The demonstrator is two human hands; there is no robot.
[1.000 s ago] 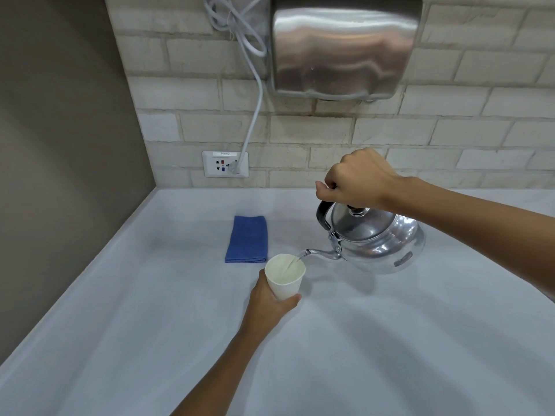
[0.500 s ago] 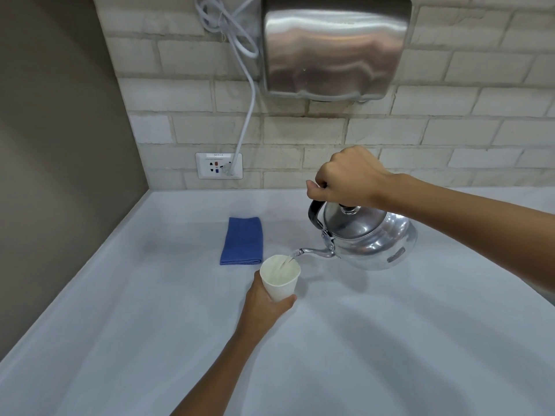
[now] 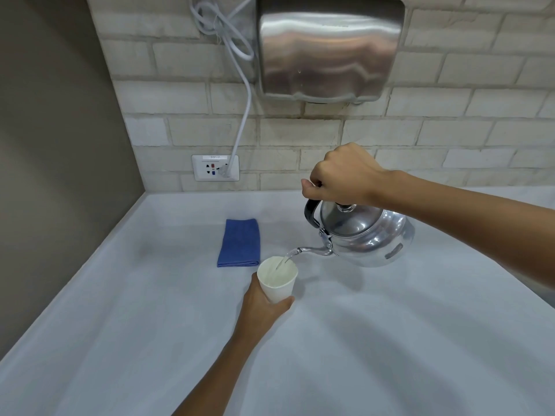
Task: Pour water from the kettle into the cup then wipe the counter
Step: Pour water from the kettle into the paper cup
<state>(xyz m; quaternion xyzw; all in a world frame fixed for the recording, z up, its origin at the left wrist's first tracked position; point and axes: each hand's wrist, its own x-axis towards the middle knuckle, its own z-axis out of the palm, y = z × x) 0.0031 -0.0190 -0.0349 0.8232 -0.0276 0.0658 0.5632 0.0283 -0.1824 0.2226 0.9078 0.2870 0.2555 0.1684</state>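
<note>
Head view: our right hand (image 3: 345,175) grips kettle (image 3: 366,235), left hand (image 3: 261,307) wraps cup (image 3: 277,279); we should tilt gently, spout centred.

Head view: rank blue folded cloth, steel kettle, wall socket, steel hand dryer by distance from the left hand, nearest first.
From the left hand, which grips the white paper cup:
1. Blue folded cloth, just beyond on the counter.
2. Steel kettle, to the right, held up.
3. Wall socket, low on the back wall.
4. Steel hand dryer, high on the wall.

The right grip (image 3: 342,175) hides most of the black handle of the tilted steel kettle (image 3: 369,238). The left grip (image 3: 264,304) covers the white paper cup's (image 3: 277,280) base. The frame's top edge crops the wall-mounted steel dryer (image 3: 327,49). The socket label (image 3: 214,157) is illegible.
</note>
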